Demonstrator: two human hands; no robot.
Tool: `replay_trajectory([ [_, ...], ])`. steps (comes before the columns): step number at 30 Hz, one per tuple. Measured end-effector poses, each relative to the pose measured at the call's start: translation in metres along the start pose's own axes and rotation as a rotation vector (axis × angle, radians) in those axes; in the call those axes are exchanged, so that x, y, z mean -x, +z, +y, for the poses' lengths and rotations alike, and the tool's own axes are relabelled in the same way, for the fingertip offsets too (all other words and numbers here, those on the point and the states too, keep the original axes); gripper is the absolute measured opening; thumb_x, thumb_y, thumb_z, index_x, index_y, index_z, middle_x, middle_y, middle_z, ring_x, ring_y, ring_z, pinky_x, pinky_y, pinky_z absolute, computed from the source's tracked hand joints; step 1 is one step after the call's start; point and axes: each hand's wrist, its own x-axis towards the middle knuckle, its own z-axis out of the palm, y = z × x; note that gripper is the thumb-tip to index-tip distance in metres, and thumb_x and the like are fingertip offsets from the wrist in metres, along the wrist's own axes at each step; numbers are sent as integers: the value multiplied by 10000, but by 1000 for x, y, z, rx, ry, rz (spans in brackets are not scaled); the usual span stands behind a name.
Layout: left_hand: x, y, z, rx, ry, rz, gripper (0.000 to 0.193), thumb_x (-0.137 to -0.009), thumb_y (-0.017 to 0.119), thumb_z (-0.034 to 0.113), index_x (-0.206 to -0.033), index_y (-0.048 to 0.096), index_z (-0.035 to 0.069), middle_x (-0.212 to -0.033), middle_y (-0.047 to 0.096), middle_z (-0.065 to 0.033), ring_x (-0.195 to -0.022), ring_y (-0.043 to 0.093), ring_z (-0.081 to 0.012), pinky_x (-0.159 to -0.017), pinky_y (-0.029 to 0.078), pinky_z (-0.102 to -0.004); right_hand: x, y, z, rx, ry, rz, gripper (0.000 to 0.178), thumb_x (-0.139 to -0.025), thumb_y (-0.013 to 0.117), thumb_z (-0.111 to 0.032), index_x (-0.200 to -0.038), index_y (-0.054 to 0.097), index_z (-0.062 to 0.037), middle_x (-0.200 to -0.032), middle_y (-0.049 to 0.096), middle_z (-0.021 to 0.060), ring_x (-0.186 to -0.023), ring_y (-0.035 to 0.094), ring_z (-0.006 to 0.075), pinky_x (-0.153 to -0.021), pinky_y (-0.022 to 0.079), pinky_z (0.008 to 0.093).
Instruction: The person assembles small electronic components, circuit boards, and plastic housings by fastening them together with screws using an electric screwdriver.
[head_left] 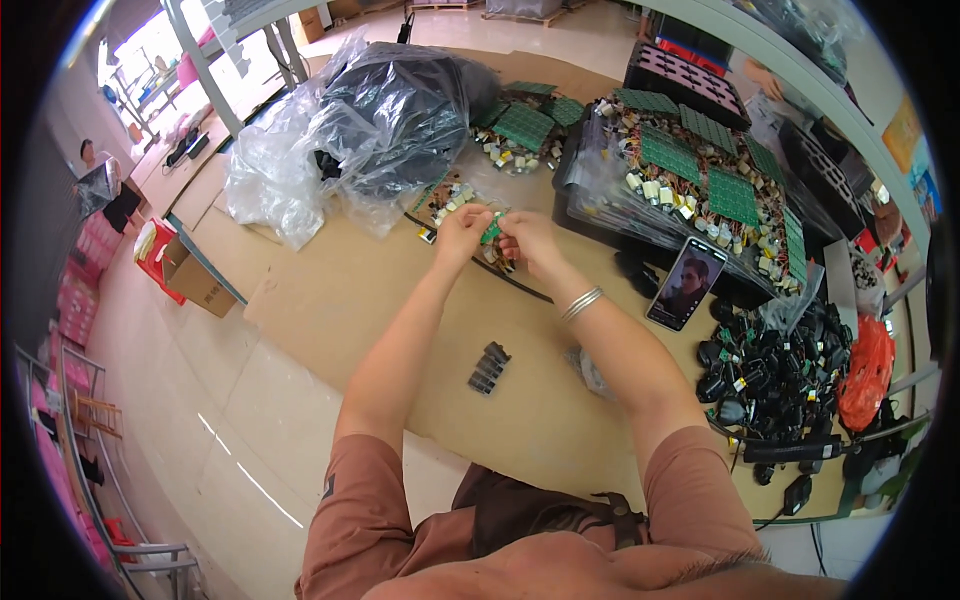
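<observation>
Both hands meet over the middle of the workbench, around a small green circuit board. My left hand pinches it from the left. The fingers of my right hand close on its right side, slightly blurred. Just beyond my left hand lies a cluster of circuit boards with wires and white parts. A dark cable curves along the bench beneath my hands. Nearer to me, between my forearms, several small black plastic pieces lie in a row on the brown bench top.
Right of my hands, a black tray holds many green board panels with wires. A phone leans near it, beside a heap of black devices and a red bag. Plastic-wrapped black goods stand back left. A person stands far left.
</observation>
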Motion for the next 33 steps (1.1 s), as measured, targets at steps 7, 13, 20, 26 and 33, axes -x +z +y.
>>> replay_trajectory([
  [7,8,-18,13,252,-306,-238,153,-866,597,185,-898,633,40,-674,562,23,-565,479,-52,-531,385,-203,-1,-9,1,-192,108,-45,96,-846,580,-101,-853,587,-6,-700,582,60,-520,551,125,-446,466,230],
  [13,4,-14,15,298,-366,-235,159,-870,596,204,-875,635,50,-639,518,43,-547,454,-42,-508,362,-176,-6,-10,11,-541,303,-55,132,-841,601,-122,-890,572,-2,-725,579,74,-603,563,147,-543,496,241],
  [20,8,-10,16,262,-304,-261,185,-872,593,231,-881,639,52,-660,537,47,-559,454,-35,-496,343,-169,3,-7,-12,-182,137,-42,100,-850,573,-97,-893,563,-7,-712,568,53,-583,564,139,-513,504,242],
  [26,7,-6,9,483,-378,-302,161,-867,602,197,-883,642,42,-681,561,37,-555,457,-42,-484,340,-176,-30,-26,17,-697,394,-126,101,-862,560,-92,-883,550,6,-724,580,78,-590,580,164,-547,528,282],
  [33,-16,-32,48,-17,-196,-112,185,-834,636,191,-888,632,13,-653,544,27,-546,464,-44,-484,369,-185,-6,-21,-24,-367,220,61,275,-877,528,-136,-1066,459,51,-963,572,191,-828,595,315,-713,531,409],
])
